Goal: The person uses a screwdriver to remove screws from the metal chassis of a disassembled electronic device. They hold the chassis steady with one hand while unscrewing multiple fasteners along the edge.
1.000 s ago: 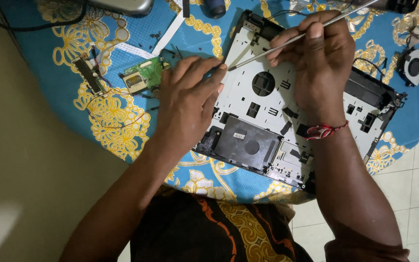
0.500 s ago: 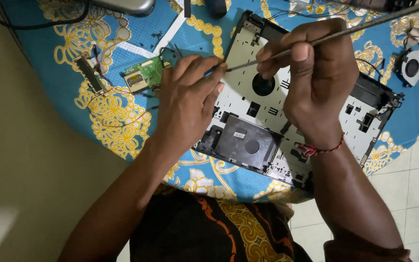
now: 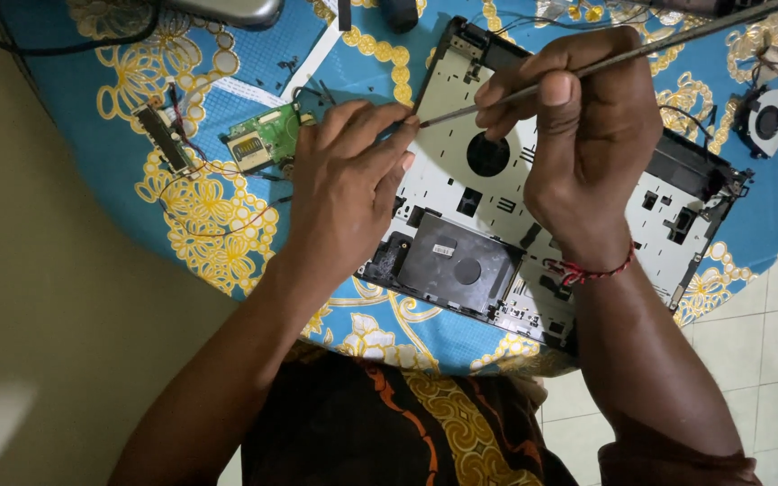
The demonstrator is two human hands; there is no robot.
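An opened laptop base (image 3: 447, 90), pale grey inside with a black frame, lies on a round table with a blue and yellow cloth (image 3: 200, 216). My right hand (image 3: 578, 153) grips a long thin screwdriver (image 3: 677, 45) that slants down to the left over the base. The tip ends at the base's left edge. My left hand (image 3: 353, 189) rests there with thumb and fingertips pinched around the tip. Whether a screw sits between them is hidden. A red thread bracelet (image 3: 596, 270) circles my right wrist.
A small green circuit board (image 3: 258, 142) lies just left of my left hand, and a narrow board with red wires (image 3: 162, 135) lies further left. A cooling fan (image 3: 769, 117) sits at the far right. A silver device (image 3: 227, 9) is at the top. Tiled floor (image 3: 767, 315) shows at the lower right.
My right hand has shifted slightly down and left along the screwdriver, and the shaft now lies flatter. The tip stays at my left fingertips, and my left hand has barely moved.
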